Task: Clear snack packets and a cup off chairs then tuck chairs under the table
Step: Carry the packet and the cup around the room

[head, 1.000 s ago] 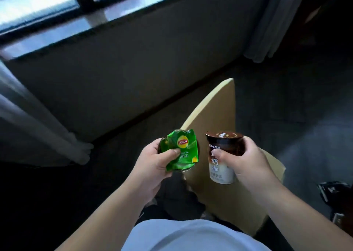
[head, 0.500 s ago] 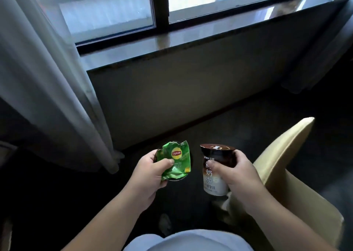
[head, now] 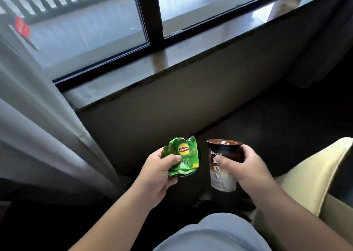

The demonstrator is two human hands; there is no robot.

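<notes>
A: Left hand [head: 158,172]?

B: Curled, thumb pinching a crumpled green Lipton packet [head: 184,156] against the fingers. There's a dark round thing behind the packet, pressed under it in the same grip. Can't tell what it is, only its rim shows.

A: Right hand [head: 246,170]?

B: Wrapped around a cup [head: 222,166], thumb across the front over the printed label, fingers round the back. Cup is upright, dark brown sealed top, body goes from brown down to cream.

A: Where are both items?

B: Held in the air in front of the person's body, side by side, packet on the left, cup on the right, a small gap between them, not touching. Nothing carries them but the hands. Dark floor below.

A: Chair?

B: One cream padded chair [head: 313,176] at the lower right, just beside the right forearm. Only the curved back and part of the seat edge show.

A: Background?

B: Window [head: 91,29] with a black frame up top, stone sill [head: 172,59] below it, dark wall under that. Grey curtain [head: 38,117] hangs on the left, reaching the floor. Light blue shirt at the bottom edge.

A: Table?

B: Can't tell, not in view.
</notes>
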